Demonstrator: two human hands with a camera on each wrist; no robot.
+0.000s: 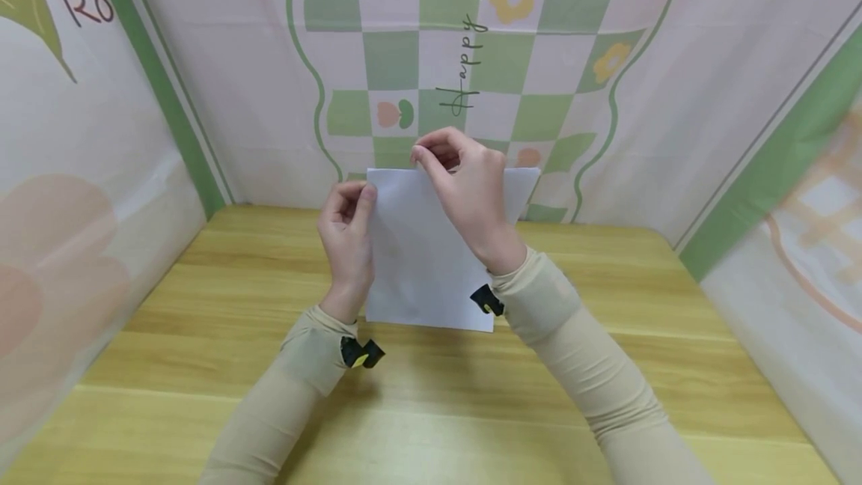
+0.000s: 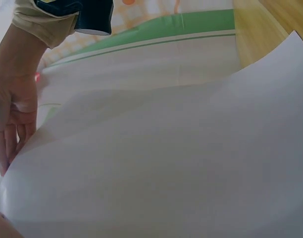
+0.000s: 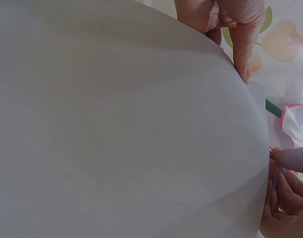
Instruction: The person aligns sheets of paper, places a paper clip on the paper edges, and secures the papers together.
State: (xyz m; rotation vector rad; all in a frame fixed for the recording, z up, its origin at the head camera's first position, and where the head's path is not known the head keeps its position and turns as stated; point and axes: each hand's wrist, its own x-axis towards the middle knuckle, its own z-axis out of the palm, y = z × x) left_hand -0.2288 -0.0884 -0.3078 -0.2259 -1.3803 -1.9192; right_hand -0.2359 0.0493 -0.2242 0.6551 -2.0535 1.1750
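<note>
A plain white sheet of paper (image 1: pixel 424 245) stands raised above the table, bowed in both wrist views. My left hand (image 1: pixel 346 238) pinches its left edge just below the upper corner, thumb on the near side. In the right wrist view, that thumb (image 3: pixel 243 57) lies at the paper's rim. My right hand (image 1: pixel 468 182) is bent over the top edge, thumb and forefinger tips meeting there. The right wrist view has this hand (image 3: pixel 290 191) pinching at the rim, with a tiny red speck by the thumb tip that I cannot identify. The paper hides some fingers.
A wood-grain table (image 1: pixel 431 425) lies below. Printed cloth walls (image 1: pixel 256 81) enclose its back and sides. Each sleeve carries a small black device, one on the left wrist (image 1: pixel 360 354) and one on the right (image 1: pixel 486 299).
</note>
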